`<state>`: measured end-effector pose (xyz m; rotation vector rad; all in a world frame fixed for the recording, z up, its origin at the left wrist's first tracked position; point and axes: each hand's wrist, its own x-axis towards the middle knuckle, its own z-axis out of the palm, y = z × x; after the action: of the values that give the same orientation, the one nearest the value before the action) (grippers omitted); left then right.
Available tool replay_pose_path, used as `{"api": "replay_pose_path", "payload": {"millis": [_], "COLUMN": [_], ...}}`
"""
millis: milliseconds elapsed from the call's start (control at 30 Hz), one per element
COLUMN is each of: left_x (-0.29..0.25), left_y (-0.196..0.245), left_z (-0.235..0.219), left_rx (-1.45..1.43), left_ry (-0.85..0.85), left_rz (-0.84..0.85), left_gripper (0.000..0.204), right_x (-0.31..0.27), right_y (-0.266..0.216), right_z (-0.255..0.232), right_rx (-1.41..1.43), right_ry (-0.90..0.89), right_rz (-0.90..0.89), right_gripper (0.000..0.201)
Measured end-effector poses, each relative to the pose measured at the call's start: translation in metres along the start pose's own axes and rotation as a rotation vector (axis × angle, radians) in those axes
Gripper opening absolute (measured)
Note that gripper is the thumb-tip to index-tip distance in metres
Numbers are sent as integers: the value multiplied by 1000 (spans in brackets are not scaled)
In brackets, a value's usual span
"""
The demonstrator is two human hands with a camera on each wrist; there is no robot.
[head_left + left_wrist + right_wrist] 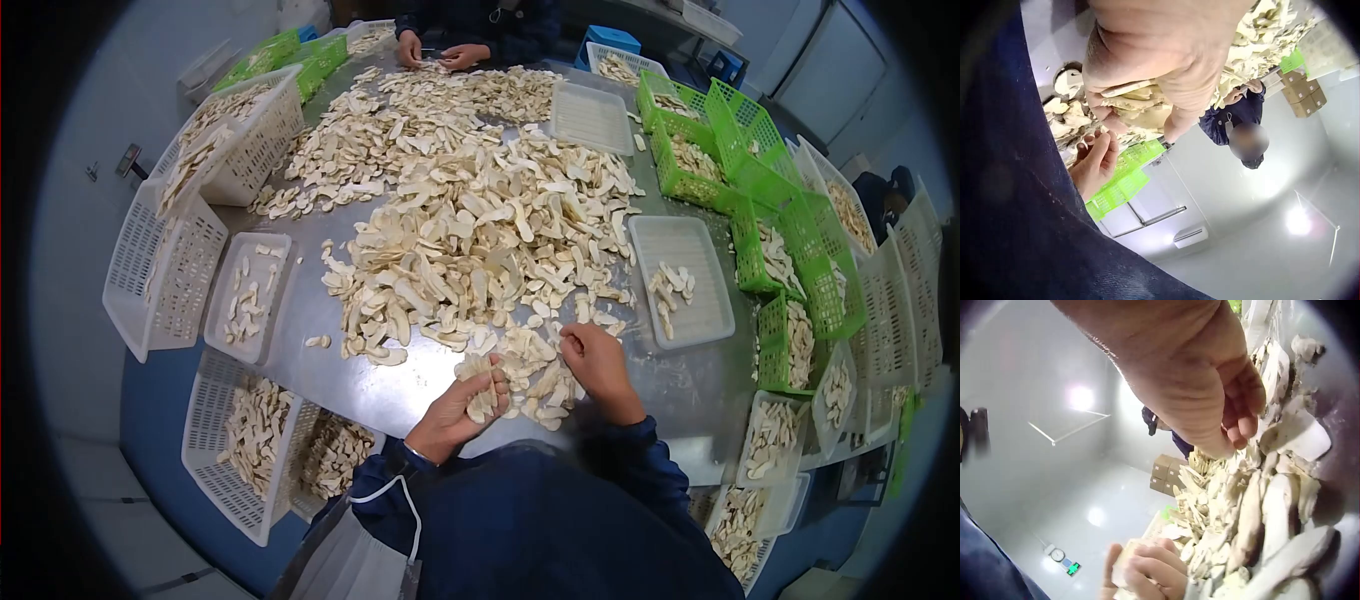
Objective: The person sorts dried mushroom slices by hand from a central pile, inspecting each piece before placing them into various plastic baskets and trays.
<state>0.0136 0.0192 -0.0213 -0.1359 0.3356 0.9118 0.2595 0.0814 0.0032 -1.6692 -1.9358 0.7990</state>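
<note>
Pale dried slices (470, 230) lie in a broad heap on the metal table. At its near edge, my left hand (462, 408) grips several slices (482, 396) in curled fingers; the left wrist view shows this stack (1142, 105) between thumb and fingers. Just to the right, my right hand (603, 372) is over the heap's near right edge, beside loose slices (548, 392). In the right wrist view its fingers (1244, 415) are curled near the thumb, with no slice visible in them; the fingertips hang close above or at the slices, contact unclear.
White trays with some slices stand left (250, 300) and right (685, 280); another tray (592, 118) is farther back. Green baskets (690, 165) line the right side, white baskets (165, 270) the left. Across the table are another person's hands (463, 56).
</note>
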Motion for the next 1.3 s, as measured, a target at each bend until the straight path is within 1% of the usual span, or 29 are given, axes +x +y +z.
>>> {"api": "replay_pose_path", "payload": {"millis": [33, 133, 233, 333, 433, 533, 633, 733, 833, 933, 1033, 1133, 1233, 1300], "left_x": [-1, 1, 5, 2, 1, 1, 3, 5, 5, 5, 3, 2, 2, 1], "left_y": [0, 0, -2, 0, 1, 0, 0, -1, -3, -3, -2, 0, 0, -1], "left_z": [-1, -8, -12, -9, -8, -8, -12, -12, -6, -5, -7, -8, -6, -1], "left_rx": [-10, -14, -34, -29, -68, -72, -88, -41, 25, 36, 43, 32, -11, -30], "left_ry": [15, 13, 17, 23, 15, 9, -23, -12, -66, -35, -43, -51, -39, -60], "left_rz": [-1, -43, -65, -51, -46, -42, -71, -43, -26, -27, -17, -18, -50, -59], "left_gripper": [34, 37, 36, 34, 34, 35, 36, 37, 42, 46, 46, 46, 46, 46], "right_x": [-2, 0, 12, 21, 22, 19, 15, 11, 6, 5, 16, 31, 41, 44], "right_y": [0, 13, 6, 17, 20, 26, 26, 25, 14, 8, 0, 1, 15, 18], "right_z": [-3, -7, -13, -4, 0, 3, 2, 2, 0, 3, -2, 0, 3, 5], "right_rx": [93, 7, -205, -372, -383, -335, -297, -188, -64, -47, -128, -239, -367, -350], "right_ry": [-84, 75, 268, 305, 251, 307, 303, 262, 184, 248, 286, 347, 307, 265], "right_rz": [65, 48, 106, 23, 0, -46, -24, 15, 67, 48, 97, 191, 190, 197], "right_gripper": [31, 30, 27, 26, 27, 22, 16, 13, 14, 17, 20, 25, 25, 24]}}
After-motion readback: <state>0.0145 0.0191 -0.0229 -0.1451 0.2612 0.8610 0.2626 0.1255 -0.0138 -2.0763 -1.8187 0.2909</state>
